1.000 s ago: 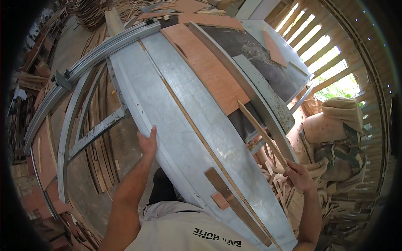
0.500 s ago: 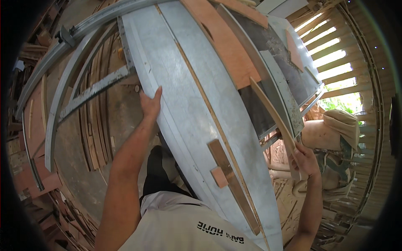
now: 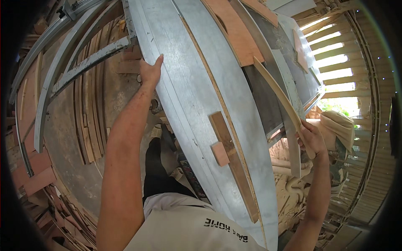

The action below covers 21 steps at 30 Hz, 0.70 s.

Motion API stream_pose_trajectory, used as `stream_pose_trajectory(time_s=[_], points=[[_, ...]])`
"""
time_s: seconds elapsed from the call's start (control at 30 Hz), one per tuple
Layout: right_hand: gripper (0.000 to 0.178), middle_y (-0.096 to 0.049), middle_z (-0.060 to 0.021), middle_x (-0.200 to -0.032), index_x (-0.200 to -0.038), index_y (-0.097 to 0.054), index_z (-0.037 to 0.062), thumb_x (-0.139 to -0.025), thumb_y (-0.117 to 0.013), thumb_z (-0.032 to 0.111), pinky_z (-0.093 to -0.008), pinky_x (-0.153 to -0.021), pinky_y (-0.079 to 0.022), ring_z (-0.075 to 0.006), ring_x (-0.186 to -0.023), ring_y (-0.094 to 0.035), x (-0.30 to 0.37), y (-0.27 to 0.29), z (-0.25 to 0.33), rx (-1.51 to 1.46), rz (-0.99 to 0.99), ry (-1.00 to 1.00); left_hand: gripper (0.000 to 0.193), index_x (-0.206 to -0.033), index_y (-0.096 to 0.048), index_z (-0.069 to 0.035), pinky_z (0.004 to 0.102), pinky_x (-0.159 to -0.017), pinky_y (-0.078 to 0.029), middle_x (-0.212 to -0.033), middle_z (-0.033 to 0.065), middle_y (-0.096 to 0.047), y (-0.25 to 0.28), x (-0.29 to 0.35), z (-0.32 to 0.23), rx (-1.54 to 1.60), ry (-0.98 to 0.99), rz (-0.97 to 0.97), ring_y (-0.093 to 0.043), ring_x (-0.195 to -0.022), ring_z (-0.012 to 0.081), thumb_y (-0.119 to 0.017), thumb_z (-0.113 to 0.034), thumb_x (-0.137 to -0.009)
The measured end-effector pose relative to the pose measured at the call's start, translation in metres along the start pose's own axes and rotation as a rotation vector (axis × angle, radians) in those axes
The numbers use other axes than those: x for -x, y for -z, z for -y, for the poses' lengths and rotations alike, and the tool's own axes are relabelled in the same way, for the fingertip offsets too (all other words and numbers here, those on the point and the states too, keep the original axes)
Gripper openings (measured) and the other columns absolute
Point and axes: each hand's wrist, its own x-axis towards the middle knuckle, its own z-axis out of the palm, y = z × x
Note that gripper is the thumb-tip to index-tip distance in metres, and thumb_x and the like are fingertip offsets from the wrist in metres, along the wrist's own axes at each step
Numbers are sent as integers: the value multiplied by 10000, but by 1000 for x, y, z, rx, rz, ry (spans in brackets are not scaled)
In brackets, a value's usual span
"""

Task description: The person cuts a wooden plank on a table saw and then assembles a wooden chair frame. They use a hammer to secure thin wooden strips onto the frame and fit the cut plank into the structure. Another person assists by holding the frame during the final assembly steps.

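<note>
My left hand (image 3: pixel 151 72) grips the near left edge of a long grey metal worktable (image 3: pixel 184 92), thumb on top. The other fingers are mostly hidden past the edge. At the right, my right hand (image 3: pixel 312 137) is closed around the near end of a thin, narrow wooden strip (image 3: pixel 276 88). The strip runs away from me to the corner of an orange-brown plywood sheet (image 3: pixel 243 35). On the table between my arms lies a brown wooden stick (image 3: pixel 234 171), with a small reddish wooden block (image 3: pixel 220 154) against its left side.
A pale, flat upright piece (image 3: pixel 293 152) stands beside my right hand. Curved-looking metal rails (image 3: pixel 56 75) and a brace (image 3: pixel 90 62) extend left. Long wooden strips (image 3: pixel 90 108) lie on the floor there, with scrap boards (image 3: pixel 37 171) nearby. A bulging cloth bag (image 3: pixel 335 125) is at the right.
The whole view has shifted, so the table and both hands sit higher in the picture. More of the pale upright piece shows beside my right hand. Both hands keep their grip.
</note>
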Motion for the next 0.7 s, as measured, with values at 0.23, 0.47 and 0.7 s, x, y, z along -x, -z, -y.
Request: stream_pose_trajectory(time_s=[0.23, 0.47, 0.7], points=[[492, -616, -14, -803, -1460, -468, 73, -1012, -519, 271, -256, -462, -448, -97, -563, -549, -1, 2, -3, 15, 16, 14, 846, -1298, -459, 126, 411, -985, -464, -1277, 266, -577, -2, -8, 25, 101, 49, -42, -578, -1186, 346, -750, -506, -817], [486, -609, 0, -804, -1385, -531, 65, -999, -555, 359, -255, -488, -444, -86, -615, -540, -6, 11, -18, 228, -89, -1, 465, -1202, -573, -3, 368, -835, -485, -1050, 93, -636, 13, 137, 132, 477, 475, -153, -590, -935, 222, -509, -421, -1010], [509, -565, 2, -850, -1456, -481, 108, -1012, -528, 354, -203, -468, -352, -44, -596, -464, 3, -13, -4, 207, -126, -3, 346, -1199, -573, 12, 419, -819, -488, -1112, 163, -631, 65, 503, 295, -71, 908, 702, -604, -960, 286, -469, -263, -1016]])
